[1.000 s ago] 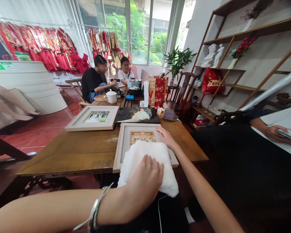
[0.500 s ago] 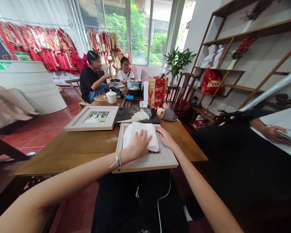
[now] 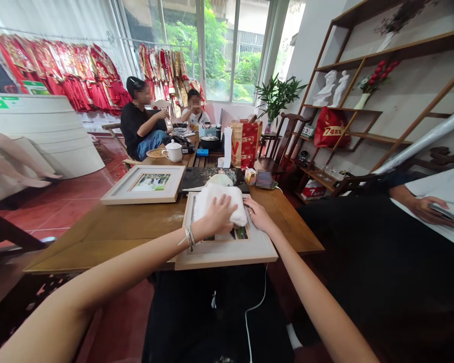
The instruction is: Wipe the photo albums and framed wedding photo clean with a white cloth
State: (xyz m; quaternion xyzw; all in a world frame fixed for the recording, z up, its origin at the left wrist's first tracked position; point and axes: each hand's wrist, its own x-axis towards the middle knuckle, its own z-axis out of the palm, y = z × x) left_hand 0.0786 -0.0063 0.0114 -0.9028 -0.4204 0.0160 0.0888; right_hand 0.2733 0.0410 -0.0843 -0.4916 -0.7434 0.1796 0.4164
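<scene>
A light wooden picture frame (image 3: pixel 227 254) lies flat at the table's front edge, with part of its photo showing near the middle. On its upper half rests a folded white towel (image 3: pixel 238 217). My left hand (image 3: pixel 218 216) lies on the towel with its fingers spread, pressing it against the frame. My right hand (image 3: pixel 259 216) sits at the frame's right side, fingers stretched out and touching its border just beside the towel. A second framed photo (image 3: pixel 115 194) lies on the table to the left.
Behind the frame are a dark tray (image 3: pixel 189 179), a pale fan-shaped object, a lidded white mug (image 3: pixel 173 150) and a red paper bag (image 3: pixel 245 143). Two people sit at the far end. At the right, another person's hand (image 3: pixel 435 209) holds a phone. A white cable (image 3: pixel 246 322) hangs below the table.
My left hand has slid the towel away from me, baring more of the photo's lower part. My right hand stays on the frame's side. The seated people have shifted their arms.
</scene>
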